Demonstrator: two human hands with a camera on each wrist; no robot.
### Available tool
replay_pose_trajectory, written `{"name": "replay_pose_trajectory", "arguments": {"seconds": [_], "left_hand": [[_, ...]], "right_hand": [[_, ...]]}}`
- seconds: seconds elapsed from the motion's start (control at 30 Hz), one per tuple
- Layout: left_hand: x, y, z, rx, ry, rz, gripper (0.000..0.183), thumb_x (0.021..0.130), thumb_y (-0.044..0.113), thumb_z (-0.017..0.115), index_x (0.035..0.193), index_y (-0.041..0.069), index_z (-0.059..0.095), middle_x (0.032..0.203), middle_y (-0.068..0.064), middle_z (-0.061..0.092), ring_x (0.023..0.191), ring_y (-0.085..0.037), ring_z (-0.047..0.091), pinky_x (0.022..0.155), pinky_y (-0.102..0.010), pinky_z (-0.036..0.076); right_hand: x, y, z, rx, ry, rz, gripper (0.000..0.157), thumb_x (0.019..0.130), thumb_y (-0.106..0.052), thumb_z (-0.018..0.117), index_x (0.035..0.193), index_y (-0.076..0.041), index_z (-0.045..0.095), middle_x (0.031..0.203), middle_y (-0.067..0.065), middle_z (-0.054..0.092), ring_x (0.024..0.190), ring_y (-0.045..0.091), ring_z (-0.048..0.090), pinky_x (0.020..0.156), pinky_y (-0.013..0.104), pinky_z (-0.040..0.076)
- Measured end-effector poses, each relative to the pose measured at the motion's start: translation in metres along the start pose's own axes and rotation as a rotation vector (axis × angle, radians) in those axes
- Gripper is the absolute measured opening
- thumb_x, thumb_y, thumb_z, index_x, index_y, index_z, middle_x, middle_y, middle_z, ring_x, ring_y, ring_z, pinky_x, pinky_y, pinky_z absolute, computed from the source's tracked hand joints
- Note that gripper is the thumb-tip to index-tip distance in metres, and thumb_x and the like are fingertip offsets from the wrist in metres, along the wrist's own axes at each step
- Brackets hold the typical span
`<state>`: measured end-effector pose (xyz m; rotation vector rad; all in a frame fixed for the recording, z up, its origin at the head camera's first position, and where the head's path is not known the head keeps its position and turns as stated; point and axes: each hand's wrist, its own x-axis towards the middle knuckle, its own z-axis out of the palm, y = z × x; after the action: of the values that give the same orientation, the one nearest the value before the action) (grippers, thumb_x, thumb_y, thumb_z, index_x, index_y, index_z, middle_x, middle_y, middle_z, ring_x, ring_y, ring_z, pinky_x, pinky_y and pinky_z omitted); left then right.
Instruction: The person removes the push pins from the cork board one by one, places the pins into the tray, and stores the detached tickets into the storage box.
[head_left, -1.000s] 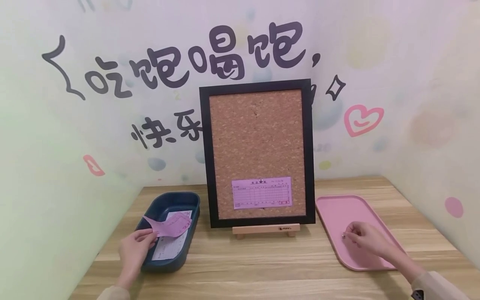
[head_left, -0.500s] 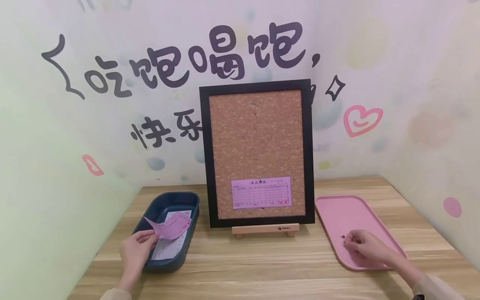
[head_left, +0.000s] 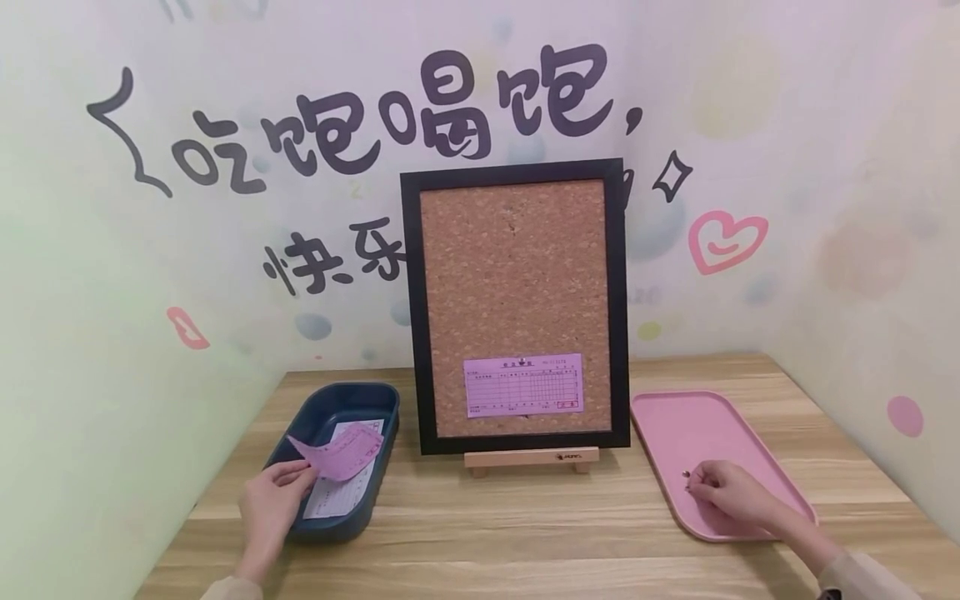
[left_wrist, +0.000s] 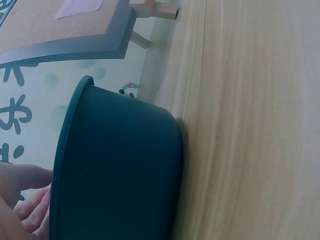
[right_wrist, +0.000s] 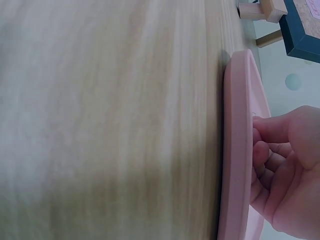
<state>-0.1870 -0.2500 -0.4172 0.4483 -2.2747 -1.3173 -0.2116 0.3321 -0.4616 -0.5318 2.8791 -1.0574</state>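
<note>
My left hand (head_left: 272,504) pinches the corner of a pink receipt slip (head_left: 343,457) between thumb and fingers. The slip bows upward over a white paper form (head_left: 337,492) inside the dark blue bin (head_left: 365,510). In the left wrist view, the bin's wall (left_wrist: 120,165) hides the slip. Over the pink tray (head_left: 697,417), my right hand (head_left: 731,492) has its fingers curled, with a tiny dark thumbtack (head_left: 688,487) at the pinched fingertips. Another small shiny tack (head_left: 686,474) lies on the tray just beyond them. The right wrist view shows the fingers (right_wrist: 272,130) low behind the tray's rim.
A black-framed cork board (head_left: 517,283) leans on a small wooden easel (head_left: 532,458) at the middle back. Low on it, a pink form (head_left: 523,386) is held by a tack at its top edge. Behind stands a wall with black lettering (head_left: 450,104).
My right hand has shifted slightly down on the tray, so a small tack now shows apart from the fingertips. The left hand stays at the bin; the slip's free part has sagged a little.
</note>
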Motion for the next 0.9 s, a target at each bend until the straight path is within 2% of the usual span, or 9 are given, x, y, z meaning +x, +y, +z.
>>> {"name": "replay_pose_trajectory", "arguments": {"seconds": [0.1,0.17,0.23,0.37,0.47,0.57,0.7,0.77,0.9], "left_hand": [[0.001,-0.004,0.001,0.015,-0.001,0.007,0.026,0.076,0.008,0.07,0.091,-0.012,0.065,0.08,-0.023,0.067,0.05,0.003,0.058,0.047,-0.012,0.047],[0.006,-0.015,0.004,0.015,0.01,0.008,0.025,0.075,0.01,0.071,0.09,-0.01,0.066,0.078,-0.021,0.067,0.051,-0.003,0.061,0.043,-0.016,0.048],[0.014,-0.034,0.008,0.027,0.013,0.022,0.027,0.074,0.014,0.072,0.089,-0.007,0.066,0.075,-0.017,0.068,0.051,-0.006,0.062,0.042,-0.018,0.048],[0.029,-0.067,0.016,0.049,0.032,0.038,0.03,0.072,0.02,0.076,0.09,-0.003,0.067,0.077,-0.014,0.069,0.053,-0.006,0.062,0.044,-0.018,0.049],[0.033,-0.078,0.02,0.07,0.053,0.057,0.03,0.072,0.022,0.076,0.091,0.0,0.068,0.08,-0.014,0.069,0.055,-0.003,0.062,0.048,-0.017,0.051],[0.019,-0.045,0.012,0.088,0.027,0.034,0.028,0.074,0.019,0.073,0.092,-0.002,0.068,0.084,-0.017,0.069,0.057,0.005,0.058,0.05,-0.013,0.049],[-0.002,0.002,-0.002,0.108,-0.015,-0.001,0.026,0.075,0.012,0.071,0.093,-0.006,0.067,0.086,-0.021,0.067,0.059,0.005,0.057,0.052,-0.01,0.046],[-0.001,0.002,-0.001,0.121,-0.012,-0.001,0.026,0.075,0.013,0.071,0.093,-0.006,0.067,0.086,-0.02,0.068,0.06,0.004,0.057,0.052,-0.009,0.045],[-0.002,0.004,-0.001,0.121,-0.009,0.014,0.026,0.075,0.013,0.073,0.092,-0.006,0.067,0.086,-0.019,0.068,0.06,0.011,0.053,0.052,-0.006,0.042]], "right_hand": [[-0.001,-0.001,0.0,-0.016,0.017,0.001,0.007,0.083,-0.008,0.06,0.078,-0.005,0.057,0.067,-0.004,0.053,0.057,-0.003,0.04,0.051,0.019,0.037],[-0.001,-0.002,0.0,-0.022,0.026,0.002,0.007,0.083,-0.008,0.06,0.078,-0.005,0.057,0.068,-0.003,0.054,0.059,-0.003,0.041,0.053,0.019,0.038],[-0.001,-0.003,0.0,-0.026,0.031,0.006,0.007,0.083,-0.008,0.061,0.078,-0.005,0.057,0.069,-0.003,0.055,0.059,-0.002,0.042,0.054,0.019,0.039],[-0.001,-0.004,0.0,-0.023,0.034,0.025,0.007,0.083,-0.009,0.061,0.079,-0.004,0.058,0.07,-0.002,0.055,0.06,-0.002,0.043,0.055,0.02,0.039],[0.0,-0.004,0.001,-0.02,0.039,0.036,0.007,0.083,-0.009,0.061,0.079,-0.004,0.057,0.069,-0.001,0.055,0.06,-0.001,0.043,0.055,0.02,0.039],[0.0,-0.004,0.001,-0.022,0.045,0.032,0.007,0.083,-0.008,0.061,0.078,-0.005,0.058,0.07,-0.001,0.055,0.061,-0.002,0.043,0.055,0.02,0.04],[0.0,-0.003,0.0,-0.015,0.039,0.022,0.007,0.083,-0.009,0.061,0.079,-0.004,0.058,0.071,-0.001,0.056,0.061,-0.002,0.043,0.055,0.019,0.04],[0.0,-0.002,-0.001,-0.012,0.036,0.012,0.007,0.083,-0.009,0.061,0.079,-0.004,0.058,0.07,-0.002,0.056,0.061,-0.002,0.043,0.055,0.019,0.039],[0.001,-0.001,-0.003,-0.016,0.038,-0.017,0.008,0.083,-0.01,0.062,0.077,-0.005,0.059,0.071,-0.003,0.055,0.061,-0.002,0.042,0.054,0.019,0.039]]}}
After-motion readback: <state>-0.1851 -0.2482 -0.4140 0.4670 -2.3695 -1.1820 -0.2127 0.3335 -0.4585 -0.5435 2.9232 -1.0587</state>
